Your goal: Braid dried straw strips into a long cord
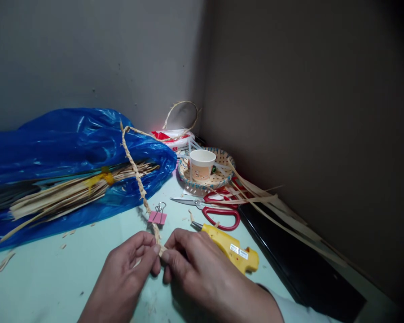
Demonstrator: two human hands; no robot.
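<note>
We get a dim scene, its light strongest on the pale tabletop (97, 264) and the paper cup (200, 172), though we cannot place the source. The left wall (87, 54) reads flat grey; the right wall (289, 89) sinks into brown gloom, blackening at the upper right corner. We notice glints on the blue plastic bag (81, 121) and a soft shadow beneath the right hand (202, 262). The label (239, 251) on the yellow glue gun (222, 240) looks too blurred for us to read
</note>
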